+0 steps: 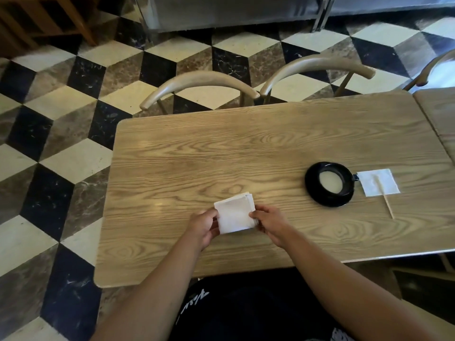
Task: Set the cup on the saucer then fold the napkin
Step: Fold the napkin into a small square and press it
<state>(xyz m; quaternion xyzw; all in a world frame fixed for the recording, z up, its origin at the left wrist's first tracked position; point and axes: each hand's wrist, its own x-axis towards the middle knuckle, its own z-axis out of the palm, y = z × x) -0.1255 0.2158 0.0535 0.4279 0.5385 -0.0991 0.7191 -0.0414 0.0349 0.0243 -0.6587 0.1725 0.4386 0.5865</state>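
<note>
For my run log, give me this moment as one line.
cup on saucer | left hand and right hand hold folded napkin over table | second napkin with stick beside saucer

soft, even daylight fills the scene, brightest at the upper right. faint glare patches sit on the table (246, 148). shadows are weak. wide-angle distortion bends the edges; the whole picture is slightly soft.

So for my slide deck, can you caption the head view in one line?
Both hands, left hand and right hand, pinch a folded napkin while the cup sits on its saucer.
</note>
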